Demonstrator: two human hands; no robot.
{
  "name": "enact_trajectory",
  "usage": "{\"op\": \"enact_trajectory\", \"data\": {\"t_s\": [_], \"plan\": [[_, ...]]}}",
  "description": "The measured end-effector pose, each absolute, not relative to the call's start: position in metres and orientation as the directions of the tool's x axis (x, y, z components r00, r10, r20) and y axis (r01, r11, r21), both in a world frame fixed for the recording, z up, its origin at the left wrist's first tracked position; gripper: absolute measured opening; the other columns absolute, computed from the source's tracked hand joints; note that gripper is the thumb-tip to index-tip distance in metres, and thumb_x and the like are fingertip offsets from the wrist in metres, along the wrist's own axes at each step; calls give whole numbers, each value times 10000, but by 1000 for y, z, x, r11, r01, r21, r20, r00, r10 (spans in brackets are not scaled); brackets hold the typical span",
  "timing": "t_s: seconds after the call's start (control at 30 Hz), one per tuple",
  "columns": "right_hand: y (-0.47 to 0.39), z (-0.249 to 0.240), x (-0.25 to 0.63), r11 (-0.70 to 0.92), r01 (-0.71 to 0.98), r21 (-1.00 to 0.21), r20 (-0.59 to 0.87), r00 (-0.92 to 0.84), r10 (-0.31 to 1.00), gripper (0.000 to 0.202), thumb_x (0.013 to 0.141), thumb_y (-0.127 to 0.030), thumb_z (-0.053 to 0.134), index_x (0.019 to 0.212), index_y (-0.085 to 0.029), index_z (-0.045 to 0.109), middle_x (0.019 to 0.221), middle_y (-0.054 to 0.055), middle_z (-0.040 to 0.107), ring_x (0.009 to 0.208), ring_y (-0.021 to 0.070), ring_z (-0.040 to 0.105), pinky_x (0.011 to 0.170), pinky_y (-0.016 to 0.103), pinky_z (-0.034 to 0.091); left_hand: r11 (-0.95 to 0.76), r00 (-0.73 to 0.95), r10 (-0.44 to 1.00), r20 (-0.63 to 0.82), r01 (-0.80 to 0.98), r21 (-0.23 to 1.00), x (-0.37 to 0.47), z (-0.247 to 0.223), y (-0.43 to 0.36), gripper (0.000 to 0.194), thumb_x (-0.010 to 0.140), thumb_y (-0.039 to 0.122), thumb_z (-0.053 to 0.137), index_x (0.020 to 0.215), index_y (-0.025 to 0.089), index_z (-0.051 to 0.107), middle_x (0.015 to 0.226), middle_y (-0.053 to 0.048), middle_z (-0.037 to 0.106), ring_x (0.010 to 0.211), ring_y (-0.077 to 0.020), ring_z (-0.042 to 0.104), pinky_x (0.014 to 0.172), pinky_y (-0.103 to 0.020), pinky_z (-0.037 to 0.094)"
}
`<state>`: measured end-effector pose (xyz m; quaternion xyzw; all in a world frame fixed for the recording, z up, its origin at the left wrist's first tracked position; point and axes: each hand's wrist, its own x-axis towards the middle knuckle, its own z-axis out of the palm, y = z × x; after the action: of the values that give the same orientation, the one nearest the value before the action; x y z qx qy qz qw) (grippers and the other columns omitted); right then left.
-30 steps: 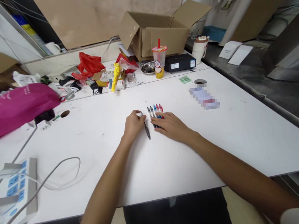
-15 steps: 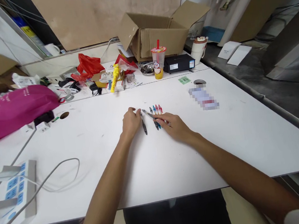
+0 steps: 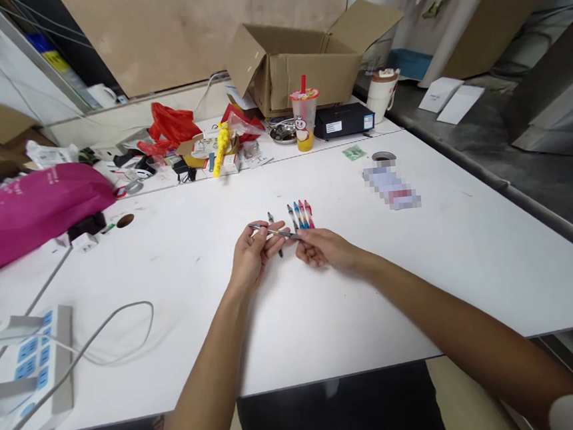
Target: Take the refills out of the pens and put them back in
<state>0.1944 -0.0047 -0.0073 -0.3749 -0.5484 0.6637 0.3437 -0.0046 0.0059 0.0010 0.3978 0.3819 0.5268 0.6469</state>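
Observation:
A dark pen (image 3: 274, 231) is held slantwise between both hands above the white table (image 3: 177, 345). My left hand (image 3: 253, 251) pinches its left part between thumb and fingers, palm turned up. My right hand (image 3: 327, 248) grips its right end with thumb and forefinger, the other fingers curled. Another black pen (image 3: 270, 216) lies on the table behind my left fingers, partly hidden. Just beyond my right hand lies a row of several pens, with a dark pen (image 3: 291, 211), a blue pen (image 3: 297, 212) and a red pen (image 3: 309, 210); their lower ends are partly covered.
Farther back stand a drink cup (image 3: 304, 120), a black box (image 3: 343, 122), an open cardboard box (image 3: 312, 75) and a white tumbler (image 3: 383, 96). A pink bag (image 3: 40, 213) lies at left, above a power strip (image 3: 48, 359). A tape roll (image 3: 383, 156) is at right.
The dark pen has been lifted clear of the row and lies more level. My left hand has turned palm up and taken hold of it. My right hand has drawn slightly nearer to me.

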Motion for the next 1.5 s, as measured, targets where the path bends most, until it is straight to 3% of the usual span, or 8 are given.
{"op": "enact_trajectory", "data": {"t_s": [0.07, 0.13, 0.27, 0.47, 1.0, 1.13, 1.3, 1.5], "plan": [[-6, -8, 195, -134, 60, -989, -145, -534, 833, 441, 1000, -575, 415, 979, -189, 628, 613, -38, 510, 507, 115, 399, 523, 285, 324, 101, 129, 990, -58, -359, 928, -1, -4, 2, 271, 892, 373, 733, 1001, 182, 574, 1148, -137, 750, 972, -202, 767, 898, -329, 610], [-9, -7, 196, 41, 185, -982, -56, -488, 871, 391, 1004, -544, 442, 940, -208, 630, 610, -46, 488, 533, 122, 408, 556, 289, 331, 93, 71, 995, -73, -334, 938, 2, -6, 0, 287, 892, 392, 732, 1000, 178, 574, 1102, -129, 762, 923, -181, 770, 873, -309, 614], [-14, -4, 197, 238, 405, -883, 92, -349, 933, 298, 997, -494, 493, 984, -246, 658, 679, -28, 588, 597, 147, 501, 607, 303, 363, 137, -3, 989, -147, -341, 930, 6, -6, -1, 219, 939, 352, 680, 984, 167, 574, 1084, -139, 769, 861, -152, 770, 878, -291, 610], [-8, -14, 194, 255, 272, -928, 201, -212, 956, 269, 954, -436, 578, 1153, -256, 599, 1096, 61, 697, 935, 203, 636, 829, 357, 483, 178, -16, 979, -202, -411, 894, 8, -6, -1, 147, 999, 312, 587, 1003, 184, 515, 1097, -150, 770, 815, -165, 777, 854, -335, 626], [-3, -24, 192, 211, 223, -952, 187, -124, 975, 271, 910, -416, 637, 1113, -239, 612, 1088, 74, 685, 992, 225, 643, 932, 422, 505, 191, -49, 971, -232, -415, 889, 14, -2, -6, 132, 1011, 281, 567, 1001, 164, 510, 1154, -175, 750, 870, -196, 783, 789, -309, 628], [-4, -21, 192, 210, 241, -948, 187, -114, 976, 243, 907, -416, 645, 1061, -229, 656, 1055, 70, 704, 951, 220, 645, 873, 400, 518, 188, -58, 971, -233, -420, 888, 15, -4, -6, 135, 1022, 275, 545, 973, 152, 516, 1150, -182, 748, 882, -206, 784, 761, -295, 631], [-5, -14, 195, 384, 263, -885, 367, -112, 923, 109, 907, -308, 625, 880, -236, 702, 1064, 59, 682, 995, 222, 633, 800, 363, 508, 216, -52, 961, -272, -474, 854, 14, -2, -4, 177, 1039, 277, 498, 947, 131, 535, 1164, -218, 734, 882, -210, 783, 755, -279, 633], [-4, -8, 201, 367, 235, -900, 354, -97, 930, 200, 898, -358, 682, 1063, -253, 724, 1084, 55, 707, 986, 216, 650, 730, 332, 510, 206, -89, 947, -310, -571, 795, 12, 4, -3, 111, 1049, 209, 443, 955, 159, 474, 1121, -196, 739, 814, -189, 787, 751, -259, 629]]}}
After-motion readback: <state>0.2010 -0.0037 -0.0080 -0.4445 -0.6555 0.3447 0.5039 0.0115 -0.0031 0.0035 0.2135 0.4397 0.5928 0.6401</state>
